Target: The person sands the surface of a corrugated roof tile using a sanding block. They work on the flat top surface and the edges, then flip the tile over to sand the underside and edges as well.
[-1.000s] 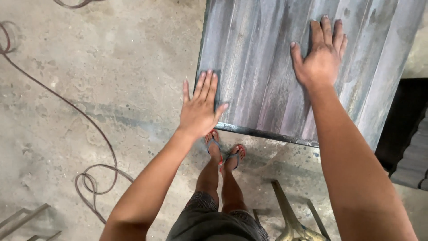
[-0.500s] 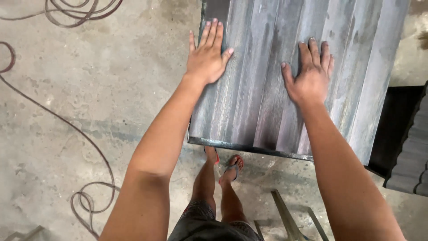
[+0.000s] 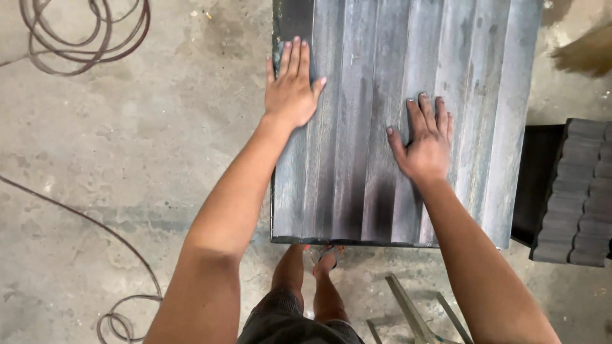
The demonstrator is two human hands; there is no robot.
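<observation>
Both hands flat, fingers spread, gripping nothing. Left hand [image 3: 292, 86] pressed on corrugated grey sheet [image 3: 357, 191] at its left edge; right hand [image 3: 426, 143] palm-down near sheet's middle, hands well apart. Sheet above concrete floor [image 3: 127, 159]. Coiled cable [image 3: 83, 32] left of sheet; dark ridged stack [image 3: 577, 197] right of sheet.

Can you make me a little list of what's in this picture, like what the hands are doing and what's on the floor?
left hand: flat, palm down, at the left edge of the ridged grey panel
right hand: flat on the panel's middle, fingers spread
panel: long grooves, dark streaks, covers most of the feet
floor: bare stained concrete
cables: coiled at top left
dark ridged stack: on the right
metal frame: by the legs
</observation>
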